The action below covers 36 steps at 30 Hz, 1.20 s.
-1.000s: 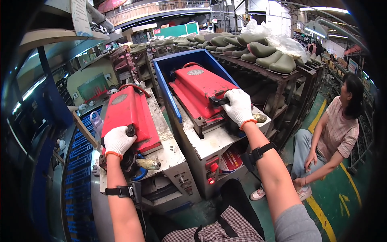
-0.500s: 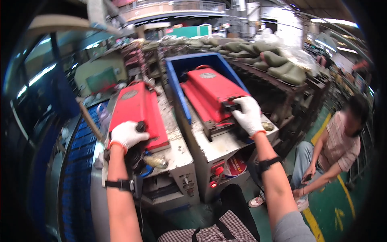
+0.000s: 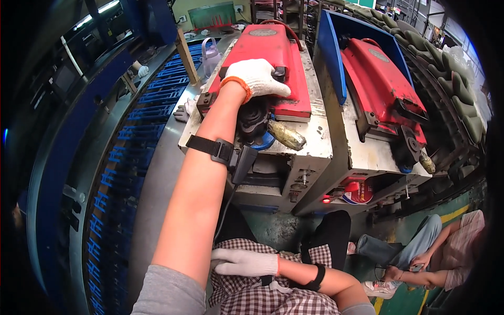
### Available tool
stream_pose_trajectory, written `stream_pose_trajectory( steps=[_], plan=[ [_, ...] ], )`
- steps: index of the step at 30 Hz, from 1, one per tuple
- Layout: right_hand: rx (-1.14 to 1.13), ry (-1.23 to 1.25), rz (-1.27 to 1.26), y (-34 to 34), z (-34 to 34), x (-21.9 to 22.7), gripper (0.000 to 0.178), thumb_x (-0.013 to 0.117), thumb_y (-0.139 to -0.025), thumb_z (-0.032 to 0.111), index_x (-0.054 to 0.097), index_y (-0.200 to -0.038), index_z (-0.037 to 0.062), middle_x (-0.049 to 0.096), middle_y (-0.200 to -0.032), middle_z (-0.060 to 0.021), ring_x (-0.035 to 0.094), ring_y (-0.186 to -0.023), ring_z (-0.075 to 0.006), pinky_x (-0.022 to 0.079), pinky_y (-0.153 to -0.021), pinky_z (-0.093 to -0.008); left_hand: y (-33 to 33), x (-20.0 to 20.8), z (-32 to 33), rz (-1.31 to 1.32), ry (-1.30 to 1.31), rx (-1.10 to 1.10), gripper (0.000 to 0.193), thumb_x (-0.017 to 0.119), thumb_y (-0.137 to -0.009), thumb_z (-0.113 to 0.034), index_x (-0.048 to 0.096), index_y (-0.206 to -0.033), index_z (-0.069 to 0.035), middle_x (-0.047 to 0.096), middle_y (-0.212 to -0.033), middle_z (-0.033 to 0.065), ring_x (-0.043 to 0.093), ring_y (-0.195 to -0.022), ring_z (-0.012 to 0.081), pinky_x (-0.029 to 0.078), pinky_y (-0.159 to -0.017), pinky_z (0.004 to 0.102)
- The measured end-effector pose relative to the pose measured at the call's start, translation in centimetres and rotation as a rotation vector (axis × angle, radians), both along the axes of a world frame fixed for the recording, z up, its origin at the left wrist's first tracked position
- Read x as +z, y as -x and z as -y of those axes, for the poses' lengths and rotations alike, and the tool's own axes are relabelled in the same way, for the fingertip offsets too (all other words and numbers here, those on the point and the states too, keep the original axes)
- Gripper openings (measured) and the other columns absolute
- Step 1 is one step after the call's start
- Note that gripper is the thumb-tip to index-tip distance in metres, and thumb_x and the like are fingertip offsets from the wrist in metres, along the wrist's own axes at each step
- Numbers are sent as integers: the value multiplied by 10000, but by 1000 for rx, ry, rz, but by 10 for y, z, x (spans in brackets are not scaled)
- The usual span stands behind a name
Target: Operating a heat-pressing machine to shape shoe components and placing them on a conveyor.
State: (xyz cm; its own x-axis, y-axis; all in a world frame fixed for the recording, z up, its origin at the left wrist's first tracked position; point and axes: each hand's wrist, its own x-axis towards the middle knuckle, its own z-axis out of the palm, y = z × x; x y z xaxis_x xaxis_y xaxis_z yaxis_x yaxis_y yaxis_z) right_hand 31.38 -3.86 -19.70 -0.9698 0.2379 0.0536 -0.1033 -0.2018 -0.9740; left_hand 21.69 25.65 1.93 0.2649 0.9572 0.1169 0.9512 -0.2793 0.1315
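Note:
My left hand (image 3: 256, 76), in a white knit glove with an orange cuff, is closed over the black handle (image 3: 280, 73) at the front of the left red machine cover (image 3: 257, 48). The cover lies down on a whitish metal cabinet (image 3: 315, 142). Below the hand sit a black clamp-like part (image 3: 254, 122) and a tape-wrapped lever (image 3: 286, 135). My right hand (image 3: 242, 262), also gloved, lies across the checked apron (image 3: 262, 302) on my lap, fingers stretched out and holding nothing. The right red machine cover (image 3: 375, 73), with its own black handle (image 3: 411, 110), is untouched.
A blue panel (image 3: 332, 58) borders the right machine. Blue slatted rollers or racks (image 3: 118, 163) run along the left, near a purple bottle (image 3: 211, 55). Olive-green boots (image 3: 443, 68) fill a rack at far right. A seated person (image 3: 446, 252) is at lower right.
My right hand has let go of the right machine's handle and come down onto my lap. My left hand stays on the left handle. The view has swung left and down.

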Motion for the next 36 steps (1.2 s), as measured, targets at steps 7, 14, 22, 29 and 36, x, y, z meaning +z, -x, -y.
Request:
stream_pose_trajectory(
  steps=[7, 14, 22, 29, 36],
  plan=[
    [235, 183, -114, 46, 18, 14, 522, 673, -975, 199, 565, -1419, -54, 673, -1294, -123, 641, -1154, -178, 540, -990, -309, 1, -4, -3, 1, -34, -11, 755, 729, -653, -716, 809, -1002, -51, 772, -997, 197, 745, -926, 339, 574, -844, 402],
    [301, 191, -128, 64, 41, -4, 507, 682, -984, 215, 569, -1402, -49, 651, -1333, -141, 611, -1200, -196, 520, -1006, -330, 3, -8, -2, 16, -81, -27, 706, 718, -656, -719, 817, -948, -84, 770, -940, 184, 744, -893, 347, 575, -821, 408],
    [364, 165, -175, 100, 73, -10, 462, 663, -996, 216, 579, -1370, -43, 655, -1284, -151, 617, -1149, -224, 521, -969, -352, 0, -11, -4, -15, -79, 25, 699, 724, -642, -710, 810, -956, -91, 769, -936, 178, 742, -882, 342, 577, -808, 413],
    [336, 116, -179, 110, 81, -23, 425, 646, -1007, 217, 587, -1341, -37, 660, -1240, -160, 623, -1104, -248, 521, -936, -371, -1, -10, -1, 15, -91, 21, 659, 727, -661, -691, 808, -946, -102, 764, -960, 179, 731, -898, 347, 567, -818, 420],
    [315, 83, -137, 97, 84, -46, 389, 628, -1017, 218, 595, -1313, -32, 664, -1197, -169, 628, -1059, -272, 522, -903, -390, -2, -9, 2, 20, -85, 38, 643, 725, -664, -682, 799, -922, -97, 762, -951, 172, 729, -891, 342, 563, -801, 423]
  ],
)
